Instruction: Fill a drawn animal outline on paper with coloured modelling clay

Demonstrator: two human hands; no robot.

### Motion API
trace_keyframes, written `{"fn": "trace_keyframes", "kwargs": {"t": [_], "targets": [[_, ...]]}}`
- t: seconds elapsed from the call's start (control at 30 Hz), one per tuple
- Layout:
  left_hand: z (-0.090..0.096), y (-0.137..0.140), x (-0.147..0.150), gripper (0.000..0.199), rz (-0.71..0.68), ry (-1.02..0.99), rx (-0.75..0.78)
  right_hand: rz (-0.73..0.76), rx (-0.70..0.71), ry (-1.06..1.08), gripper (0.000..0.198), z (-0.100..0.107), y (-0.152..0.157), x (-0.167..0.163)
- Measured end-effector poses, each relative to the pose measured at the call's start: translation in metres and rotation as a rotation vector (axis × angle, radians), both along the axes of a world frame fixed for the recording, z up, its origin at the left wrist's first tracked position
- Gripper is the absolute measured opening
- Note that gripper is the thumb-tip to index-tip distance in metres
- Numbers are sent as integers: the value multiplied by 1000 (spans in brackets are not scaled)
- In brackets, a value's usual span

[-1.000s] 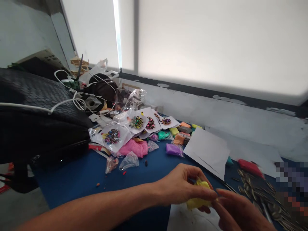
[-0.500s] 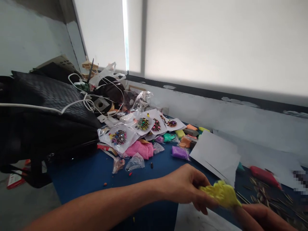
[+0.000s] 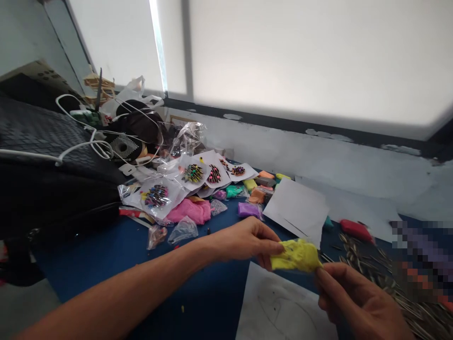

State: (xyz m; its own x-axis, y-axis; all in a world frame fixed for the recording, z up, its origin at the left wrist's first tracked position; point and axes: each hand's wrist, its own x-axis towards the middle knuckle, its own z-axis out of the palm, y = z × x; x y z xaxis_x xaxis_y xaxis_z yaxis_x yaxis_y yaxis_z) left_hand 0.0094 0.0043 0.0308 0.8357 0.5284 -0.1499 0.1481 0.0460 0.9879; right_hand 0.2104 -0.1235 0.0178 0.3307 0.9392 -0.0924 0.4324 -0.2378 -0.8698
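Yellow clay packet (image 3: 296, 256): left hand (image 3: 244, 240) pinches left end, right hand (image 3: 359, 298) pinches right corner, probably for steadiness.

The lumpy yellow packet (image 3: 295, 255) is showing thin clear plastic; the marked paper (image 3: 274, 304) is looking matt, the black bag (image 3: 67, 193) faintly glossy.

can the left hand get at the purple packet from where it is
Probably yes: the purple packet lies just beyond the left hand with nothing seen between them, though that hand is holding the yellow packet.
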Motion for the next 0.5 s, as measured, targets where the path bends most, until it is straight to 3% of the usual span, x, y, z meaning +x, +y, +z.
{"fn": "trace_keyframes", "kwargs": {"t": [0.2, 0.37, 0.5], "targets": [[-5, 13, -6, 26, 164, 121, 329, 0, 54, -188, 55, 3, 2, -5], [-10, 14, -8, 22, 229, 255, 586, 74, 122, -281, 36, 0, -2, -17], [-14, 12, -8, 25, 233, 332, 690, 12, 211, -241, 24, -4, -6, -28]]}}
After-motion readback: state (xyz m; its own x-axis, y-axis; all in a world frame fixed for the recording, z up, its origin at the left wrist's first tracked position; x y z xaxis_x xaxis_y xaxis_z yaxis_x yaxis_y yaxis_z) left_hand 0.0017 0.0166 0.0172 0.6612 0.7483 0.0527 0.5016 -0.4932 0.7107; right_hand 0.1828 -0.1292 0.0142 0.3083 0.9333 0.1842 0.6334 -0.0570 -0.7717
